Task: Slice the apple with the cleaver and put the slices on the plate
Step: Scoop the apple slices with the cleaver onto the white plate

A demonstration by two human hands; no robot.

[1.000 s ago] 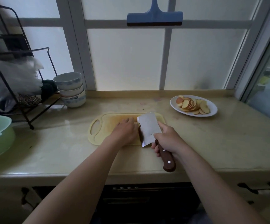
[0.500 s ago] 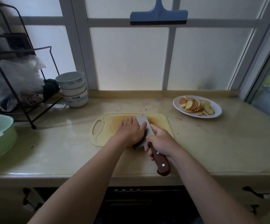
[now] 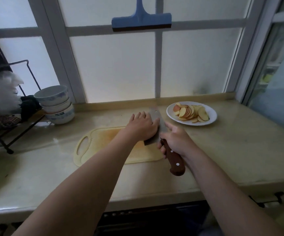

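Right hand grips the cleaver, left hand presses straight fingers on its blade; a tilt could spill any hidden slices before the plate.

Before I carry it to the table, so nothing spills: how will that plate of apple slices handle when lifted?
The white plate looks shallow, so the loosely fanned apple slices would probably slide if it tilts. It looks ceramic: likely rigid, breakable if dropped.
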